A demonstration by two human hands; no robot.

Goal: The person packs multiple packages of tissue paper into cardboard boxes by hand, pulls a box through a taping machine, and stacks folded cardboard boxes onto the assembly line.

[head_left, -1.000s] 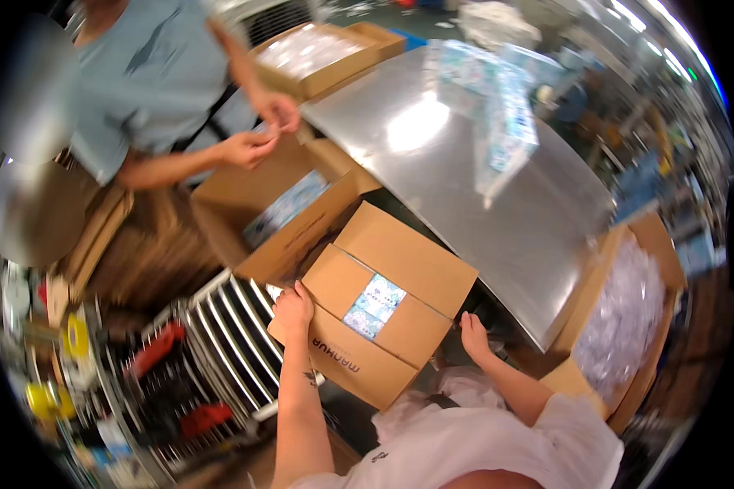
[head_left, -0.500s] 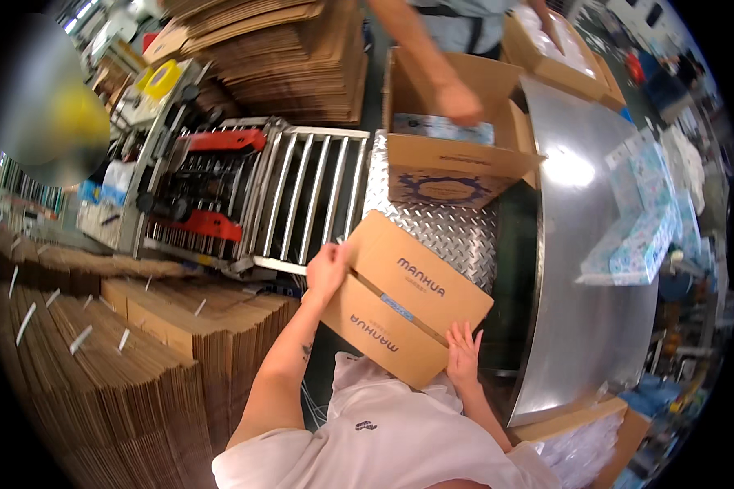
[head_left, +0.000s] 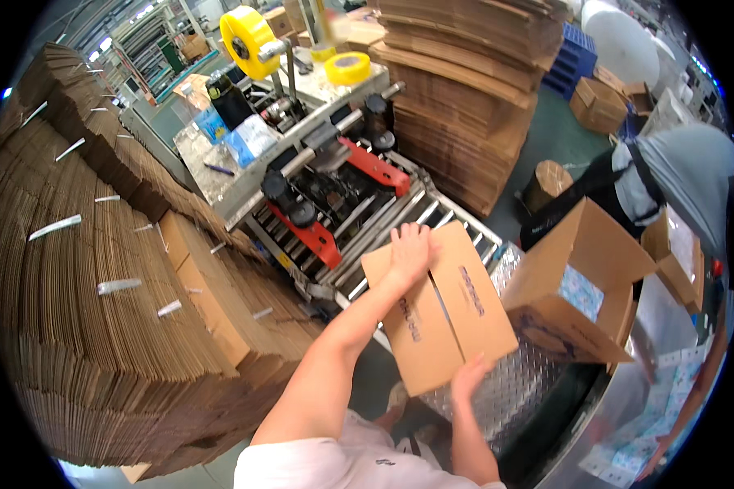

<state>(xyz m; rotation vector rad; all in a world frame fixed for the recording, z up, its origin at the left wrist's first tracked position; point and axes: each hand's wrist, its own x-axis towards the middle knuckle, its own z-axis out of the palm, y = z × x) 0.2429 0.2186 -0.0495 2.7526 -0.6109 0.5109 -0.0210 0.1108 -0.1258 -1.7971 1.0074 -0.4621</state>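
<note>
A cardboard box (head_left: 473, 301) with dark print and closed flaps meeting at a middle seam is between my two hands. My left hand (head_left: 412, 251) grips its far end, fingers over the edge. At its near end, my right hand (head_left: 471, 376) supports the corner, slightly blurred, with part of the fingers hidden. Beneath and beyond the box lies a roller conveyor (head_left: 442, 213), leading to a carton taping machine with red side guides (head_left: 375, 165). Right of it, an open cardboard box (head_left: 538, 273) stands on the metal tread plate, a blue-patterned packet (head_left: 581, 291) inside.
Stacked flat cartons (head_left: 114, 326) fill the left side; another stack (head_left: 457, 106) rises beyond the conveyor. Yellow tape rolls (head_left: 348, 68) and a dark bottle (head_left: 228, 99) sit on the machine. A person in grey (head_left: 677, 171) bends over at the right, beside a steel table (head_left: 665, 314).
My view has swung left. The closed box has turned and moved from over the tread plate toward the rollers, both hands still on it. The other person's arm has left the open box.
</note>
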